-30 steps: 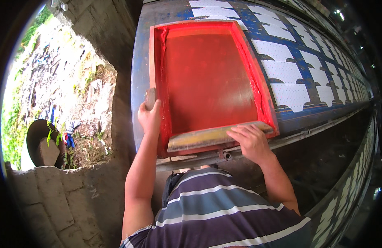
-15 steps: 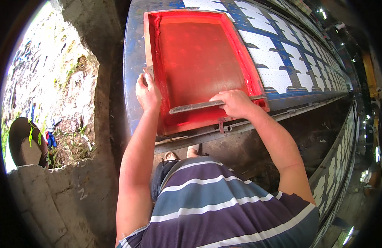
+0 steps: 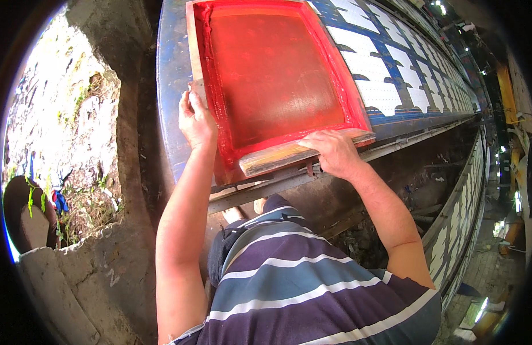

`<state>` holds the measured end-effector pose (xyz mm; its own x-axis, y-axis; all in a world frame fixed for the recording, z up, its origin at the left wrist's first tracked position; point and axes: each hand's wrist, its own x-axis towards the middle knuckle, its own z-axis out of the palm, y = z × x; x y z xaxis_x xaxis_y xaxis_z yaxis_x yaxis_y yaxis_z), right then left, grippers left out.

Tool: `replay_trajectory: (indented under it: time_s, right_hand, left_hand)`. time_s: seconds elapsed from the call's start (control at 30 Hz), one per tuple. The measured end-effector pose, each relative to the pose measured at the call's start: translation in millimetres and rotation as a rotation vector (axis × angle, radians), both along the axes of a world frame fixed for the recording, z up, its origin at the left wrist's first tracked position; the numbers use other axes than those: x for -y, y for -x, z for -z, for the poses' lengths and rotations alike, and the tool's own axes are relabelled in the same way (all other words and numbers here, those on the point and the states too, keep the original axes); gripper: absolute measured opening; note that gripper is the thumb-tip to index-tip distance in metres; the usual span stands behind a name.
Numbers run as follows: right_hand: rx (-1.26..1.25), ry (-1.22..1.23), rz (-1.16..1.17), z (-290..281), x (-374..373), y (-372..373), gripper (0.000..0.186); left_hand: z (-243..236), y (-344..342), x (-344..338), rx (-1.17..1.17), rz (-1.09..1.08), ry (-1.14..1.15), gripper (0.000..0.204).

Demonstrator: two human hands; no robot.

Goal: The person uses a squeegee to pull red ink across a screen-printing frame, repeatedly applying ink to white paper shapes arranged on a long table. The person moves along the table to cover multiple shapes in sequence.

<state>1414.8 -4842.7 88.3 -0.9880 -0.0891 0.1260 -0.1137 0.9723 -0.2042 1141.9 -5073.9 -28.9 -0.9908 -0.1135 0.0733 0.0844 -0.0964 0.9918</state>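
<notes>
A screen printing frame [image 3: 269, 69] with a red-inked mesh and red-smeared borders lies on the long blue table [image 3: 168, 115]. At its left wooden edge, my left hand [image 3: 198, 122] is closed, pinching the frame's side near a small metal piece. My right hand [image 3: 335, 152] grips a long wooden squeegee [image 3: 274, 158] at the frame's near end, its fingers over the top edge. The squeegee lies tilted across the near border, its broad wooden face showing upward. Its blade is hidden.
White cut pieces with small dots [image 3: 378, 95] lie in rows on the table to the right of the frame. A metal rail [image 3: 266, 191] runs along the table's near edge. A broken concrete wall [image 3: 99, 276] with a bright opening stands at left. More pieces lie on another table [image 3: 458, 221] at right.
My right hand has drawn the squeegee toward me onto the near border and tipped it, so its wide face shows. My left hand keeps its hold on the frame's left side.
</notes>
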Motion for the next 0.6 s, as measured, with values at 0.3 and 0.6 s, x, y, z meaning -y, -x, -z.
replay_trajectory:
  time_s: [0.3, 0.6]
  right_hand:
    - [-0.247, -0.104, -0.095, 32, -41, 94, 0.047]
    - [-0.156, -0.134, -0.027, 32, -116, 278, 0.043]
  left_hand:
    - [-31, -16, 5, 0.075, 0.032, 0.028, 0.053]
    - [-23, -13, 6, 0.036, -0.043, 0.177, 0.047]
